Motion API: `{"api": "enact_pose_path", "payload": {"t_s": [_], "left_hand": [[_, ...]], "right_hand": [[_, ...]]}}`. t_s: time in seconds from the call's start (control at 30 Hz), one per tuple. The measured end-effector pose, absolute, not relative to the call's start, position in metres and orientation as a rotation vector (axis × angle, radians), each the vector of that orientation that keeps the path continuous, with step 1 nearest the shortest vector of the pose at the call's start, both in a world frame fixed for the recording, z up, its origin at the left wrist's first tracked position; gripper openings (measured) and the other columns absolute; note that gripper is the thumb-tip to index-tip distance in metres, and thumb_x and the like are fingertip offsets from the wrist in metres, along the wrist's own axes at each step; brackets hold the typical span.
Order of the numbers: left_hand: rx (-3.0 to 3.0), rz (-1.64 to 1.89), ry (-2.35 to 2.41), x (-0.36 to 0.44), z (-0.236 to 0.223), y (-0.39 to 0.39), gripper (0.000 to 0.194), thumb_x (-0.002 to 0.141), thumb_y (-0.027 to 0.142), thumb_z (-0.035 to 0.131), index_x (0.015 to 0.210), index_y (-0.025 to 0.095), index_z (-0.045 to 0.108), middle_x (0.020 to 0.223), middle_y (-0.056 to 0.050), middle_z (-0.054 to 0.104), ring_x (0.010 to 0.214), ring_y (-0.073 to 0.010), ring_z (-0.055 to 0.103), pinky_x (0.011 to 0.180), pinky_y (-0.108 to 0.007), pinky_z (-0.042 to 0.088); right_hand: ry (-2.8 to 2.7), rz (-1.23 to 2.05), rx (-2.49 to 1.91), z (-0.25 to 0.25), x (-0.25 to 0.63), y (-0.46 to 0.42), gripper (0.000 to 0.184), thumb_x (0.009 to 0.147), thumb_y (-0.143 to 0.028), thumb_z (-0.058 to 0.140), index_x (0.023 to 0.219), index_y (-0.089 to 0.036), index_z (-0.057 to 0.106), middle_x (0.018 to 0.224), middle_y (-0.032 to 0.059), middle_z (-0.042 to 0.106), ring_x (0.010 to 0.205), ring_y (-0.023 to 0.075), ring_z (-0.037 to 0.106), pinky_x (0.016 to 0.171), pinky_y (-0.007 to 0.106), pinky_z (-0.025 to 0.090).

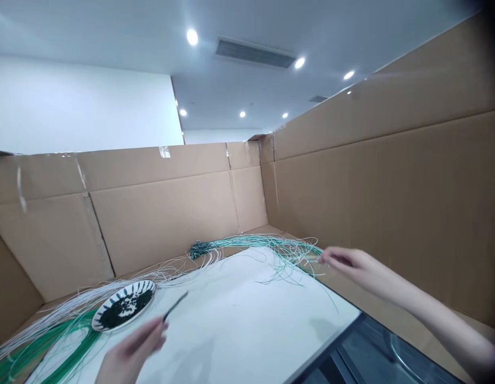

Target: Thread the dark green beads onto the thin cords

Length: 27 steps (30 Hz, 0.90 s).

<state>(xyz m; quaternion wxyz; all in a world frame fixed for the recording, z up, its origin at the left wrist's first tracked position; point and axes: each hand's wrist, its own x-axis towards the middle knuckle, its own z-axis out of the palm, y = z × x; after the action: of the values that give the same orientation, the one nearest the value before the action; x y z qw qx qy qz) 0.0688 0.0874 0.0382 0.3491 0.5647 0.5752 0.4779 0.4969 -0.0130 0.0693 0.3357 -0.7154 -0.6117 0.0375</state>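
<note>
My left hand (133,346) is closed in a pinch on a thin dark stick-like piece (176,305), raised above the white tabletop (231,330). Its exact kind is too small to tell. To the left of it lies a white plate with blue rim strokes (150,290), holding many tiny black pieces (115,314). At the far right edge of the table, my right hand (345,261) has thumb and fingers pinched together at the loose ends of a bundle of thin green and white wires (263,242). Dark ends (200,249) cluster at the bundle's other end.
More green wires (71,354) and white wires (67,305) lie along the left edge, beside and behind the plate. Cardboard walls (163,218) rise behind the table and on the right (383,213). A dark frame (323,346) borders the table's right edge.
</note>
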Motion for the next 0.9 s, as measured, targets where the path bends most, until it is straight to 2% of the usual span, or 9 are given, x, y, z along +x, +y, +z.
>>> {"api": "enact_pose_path", "payload": {"t_s": [0.07, 0.13, 0.2, 0.33, 0.53, 0.67, 0.77, 0.83, 0.9], "left_hand": [[1.387, 1.311, 1.384, 0.104, 0.062, 0.147, 0.018, 0.095, 0.029, 0.067, 0.105, 0.015, 0.070, 0.102, -0.005, 0.075, 0.089, -0.0207, 0.073, 0.080, -0.041, 0.061], [1.304, 1.392, 1.305, 0.133, 0.088, 0.204, 0.019, 0.094, 0.029, 0.069, 0.107, 0.014, 0.070, 0.106, -0.006, 0.075, 0.091, -0.0212, 0.073, 0.080, -0.041, 0.061], [1.208, 1.507, 1.263, 0.146, 0.110, 0.245, 0.028, 0.095, 0.030, 0.068, 0.119, 0.016, 0.066, 0.118, -0.009, 0.071, 0.096, -0.0229, 0.072, 0.082, -0.043, 0.061], [1.046, 1.742, 1.257, 0.117, 0.117, 0.272, 0.038, 0.097, 0.035, 0.063, 0.132, 0.020, 0.058, 0.134, -0.011, 0.062, 0.110, -0.0277, 0.067, 0.089, -0.049, 0.058], [1.155, 1.863, 1.294, 0.044, 0.049, 0.205, 0.041, 0.098, 0.035, 0.060, 0.136, 0.020, 0.054, 0.140, -0.012, 0.058, 0.118, -0.0295, 0.063, 0.097, -0.052, 0.053], [1.420, 1.656, 1.236, 0.048, -0.015, 0.110, 0.049, 0.080, 0.031, 0.073, 0.127, 0.021, 0.062, 0.131, -0.014, 0.066, 0.104, -0.0284, 0.069, 0.084, -0.039, 0.058], [1.686, 1.586, 1.220, 0.052, -0.048, 0.056, 0.045, 0.085, 0.038, 0.062, 0.128, 0.025, 0.064, 0.129, -0.014, 0.064, 0.104, -0.0263, 0.068, 0.082, -0.036, 0.058], [1.858, 1.422, 1.346, 0.038, -0.054, 0.037, 0.029, 0.091, 0.035, 0.055, 0.113, 0.026, 0.071, 0.128, -0.014, 0.064, 0.108, -0.0251, 0.067, 0.085, -0.034, 0.056], [1.897, 1.289, 1.477, 0.014, -0.050, 0.027, 0.024, 0.094, 0.033, 0.051, 0.101, 0.027, 0.073, 0.114, -0.010, 0.069, 0.104, -0.0242, 0.067, 0.082, -0.032, 0.054]], "right_hand": [[-1.589, 0.073, -1.923, 0.096, 0.505, 0.039, 0.029, 0.104, -0.034, 0.051, 0.098, -0.015, 0.071, 0.092, 0.0047, 0.075, 0.082, 0.0208, 0.071, 0.077, 0.037, 0.057], [-1.555, 0.011, -1.971, 0.122, 0.509, 0.096, 0.024, 0.100, -0.036, 0.062, 0.109, -0.014, 0.069, 0.110, 0.0060, 0.072, 0.096, 0.0245, 0.070, 0.084, 0.042, 0.058], [-1.514, -0.064, -2.000, 0.141, 0.509, 0.148, 0.030, 0.100, -0.033, 0.064, 0.125, -0.017, 0.063, 0.129, 0.0102, 0.065, 0.109, 0.0268, 0.067, 0.092, 0.048, 0.057], [-1.470, -0.163, -2.023, 0.143, 0.504, 0.213, 0.041, 0.099, -0.033, 0.065, 0.137, -0.019, 0.056, 0.143, 0.0121, 0.055, 0.124, 0.0326, 0.059, 0.102, 0.057, 0.049], [-1.828, -0.003, -1.995, 0.051, 0.468, 0.209, 0.046, 0.100, -0.035, 0.063, 0.143, -0.022, 0.052, 0.154, 0.0123, 0.046, 0.135, 0.0356, 0.049, 0.110, 0.063, 0.040], [-2.257, 0.280, -1.927, -0.003, 0.410, 0.162, 0.058, 0.100, -0.041, 0.060, 0.152, -0.020, 0.043, 0.158, 0.0162, 0.044, 0.147, 0.0381, 0.036, 0.120, 0.068, 0.020], [-2.567, 0.384, -1.692, -0.013, 0.366, 0.128, 0.068, 0.100, -0.052, 0.051, 0.157, -0.018, 0.038, 0.161, 0.0177, 0.040, 0.152, 0.0358, 0.028, 0.124, 0.065, 0.006], [-2.684, 0.411, -1.528, -0.007, 0.337, 0.114, 0.069, 0.099, -0.061, 0.044, 0.156, -0.024, 0.040, 0.163, 0.0120, 0.037, 0.153, 0.0352, 0.024, 0.125, 0.063, 0.007], [-2.737, 0.458, -1.320, 0.003, 0.308, 0.107, 0.064, 0.101, -0.059, 0.042, 0.154, -0.024, 0.044, 0.161, 0.0145, 0.041, 0.152, 0.0388, 0.027, 0.122, 0.069, 0.014]]}}
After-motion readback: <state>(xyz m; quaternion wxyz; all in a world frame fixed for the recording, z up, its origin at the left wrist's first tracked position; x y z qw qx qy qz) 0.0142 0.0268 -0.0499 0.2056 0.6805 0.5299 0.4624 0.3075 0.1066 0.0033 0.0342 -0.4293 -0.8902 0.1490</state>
